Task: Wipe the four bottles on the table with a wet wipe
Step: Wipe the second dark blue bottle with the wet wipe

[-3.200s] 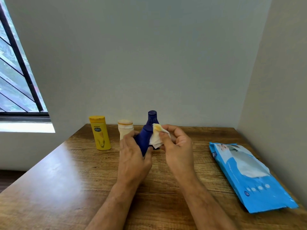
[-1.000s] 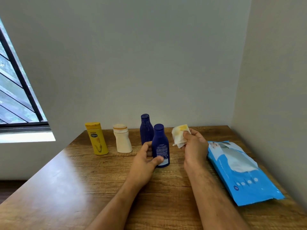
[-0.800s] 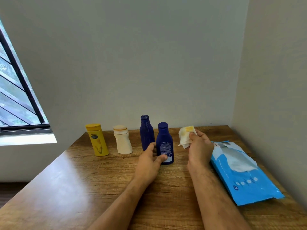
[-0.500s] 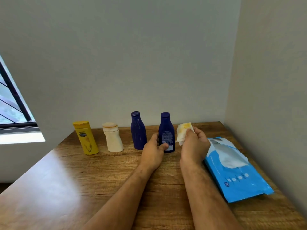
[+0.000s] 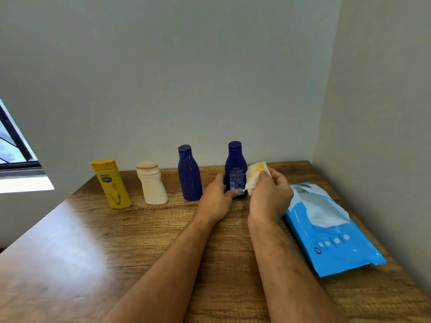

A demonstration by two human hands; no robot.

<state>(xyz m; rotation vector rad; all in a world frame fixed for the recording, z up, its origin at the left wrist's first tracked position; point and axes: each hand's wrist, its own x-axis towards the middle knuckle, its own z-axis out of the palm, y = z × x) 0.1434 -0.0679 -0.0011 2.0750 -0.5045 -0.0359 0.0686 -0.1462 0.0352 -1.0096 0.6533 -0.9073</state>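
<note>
Four bottles stand in a row near the back of the wooden table [image 5: 116,252]: a yellow bottle [image 5: 111,184], a cream bottle [image 5: 152,186], a dark blue bottle [image 5: 189,174] and a second dark blue bottle with a label [image 5: 235,166]. My left hand [image 5: 215,201] grips the base of the labelled blue bottle, which stands upright on the table. My right hand [image 5: 268,197] pinches a white wet wipe with a yellow stain [image 5: 255,176], held just right of that bottle.
A blue pack of wet wipes [image 5: 326,231] lies flat at the right, close to the side wall. The back wall rises right behind the bottles. A window [image 5: 14,145] is at the far left.
My left hand has carried the labelled blue bottle back and set it upright in line with the other three. My right hand followed alongside with the wipe.
</note>
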